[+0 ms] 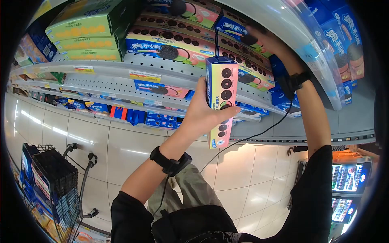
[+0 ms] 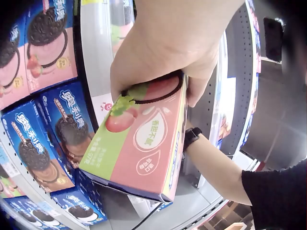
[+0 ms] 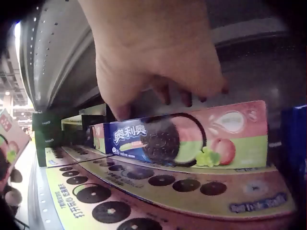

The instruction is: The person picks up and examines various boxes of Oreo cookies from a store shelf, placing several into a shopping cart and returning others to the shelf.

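My left hand grips a long pink, yellow and blue Oreo cookie box in front of the shelf, its thumb across the printed side. In the left wrist view, the box's pink-and-green face with a fruit picture shows below the hand. Deep in the shelf, my right hand is over another Oreo box, its thumb right at the top edge and the other fingers spread and bent above it. That box lies on a layer of matching boxes.
Green boxes are stacked at left on the perforated shelf. An upper shelf edge passes over the right arm. Blue Oreo boxes fill nearby shelves. A black wire cart stands at lower left, and a cable hangs between the wrists.
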### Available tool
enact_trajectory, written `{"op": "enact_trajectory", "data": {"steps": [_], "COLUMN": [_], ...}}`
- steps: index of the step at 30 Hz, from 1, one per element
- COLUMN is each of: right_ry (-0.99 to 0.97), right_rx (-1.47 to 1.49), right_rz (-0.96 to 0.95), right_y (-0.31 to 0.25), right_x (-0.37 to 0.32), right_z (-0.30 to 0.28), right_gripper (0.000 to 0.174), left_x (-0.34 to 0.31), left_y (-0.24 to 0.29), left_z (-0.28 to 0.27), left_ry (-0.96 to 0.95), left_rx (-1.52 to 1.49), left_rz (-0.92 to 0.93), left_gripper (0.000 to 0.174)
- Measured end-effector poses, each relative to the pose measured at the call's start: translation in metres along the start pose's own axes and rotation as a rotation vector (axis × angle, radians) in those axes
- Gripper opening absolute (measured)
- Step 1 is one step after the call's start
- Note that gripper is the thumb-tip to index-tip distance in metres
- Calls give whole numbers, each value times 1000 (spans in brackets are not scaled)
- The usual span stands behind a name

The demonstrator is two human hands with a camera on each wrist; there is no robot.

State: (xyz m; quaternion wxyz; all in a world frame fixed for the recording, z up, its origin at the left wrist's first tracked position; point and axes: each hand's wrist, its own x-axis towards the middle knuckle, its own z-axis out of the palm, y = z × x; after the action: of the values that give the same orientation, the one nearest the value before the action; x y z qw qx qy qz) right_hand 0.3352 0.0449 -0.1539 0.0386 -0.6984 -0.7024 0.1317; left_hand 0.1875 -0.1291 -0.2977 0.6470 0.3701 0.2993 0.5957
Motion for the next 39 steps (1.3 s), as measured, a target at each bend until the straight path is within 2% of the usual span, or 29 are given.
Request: {"op": "enact_trajectory", "data": {"steps": [1,3,4,6,10,12,13,15,19,21,26,39], "right_ry": [-3,225,222,61,81,12,11,224,347,303,198,84], "right_rx": [-2,-340,-340,-58,-127,-123,-124,-154,-284,-33,-136,-348], "right_rz": [-1,-695,-698,-606,-618,-409,-417,-755,-860,-916,-880,-838], "right_y": [16,74,83,90,83,58,49,28,-46,-71,-103,-99], "right_x": [22,86,89,95,81,61,55,49,47,56,68,70], "right_z": [9,32,32,31,24,18,19,23,36,42,35,22], "right_gripper": [57,55,55,54,54,56,56,59,62,58,57,53], "left_x": [-1,-4,-7,-11,-18,-21,-22,-24,-26,-26,-30,-35], "left_y": [4,9,11,13,13,17,17,16,16,17,13,32], "left_z": [-1,-4,-6,-11,-17,-18,-19,-22,-24,-25,-30,-42], "left_ry": [-7,-13,-8,7,19,19,25,15,28,41,63,92], "left_rx": [7,13,-5,-24,15,-8,-7,33,14,12,4,-21], "left_rz": [-22,-46,-69,-88,-29,-28,-23,12,-23,-20,-8,-2], "left_gripper": [74,75,75,76,75,74,74,73,70,70,70,70]}}
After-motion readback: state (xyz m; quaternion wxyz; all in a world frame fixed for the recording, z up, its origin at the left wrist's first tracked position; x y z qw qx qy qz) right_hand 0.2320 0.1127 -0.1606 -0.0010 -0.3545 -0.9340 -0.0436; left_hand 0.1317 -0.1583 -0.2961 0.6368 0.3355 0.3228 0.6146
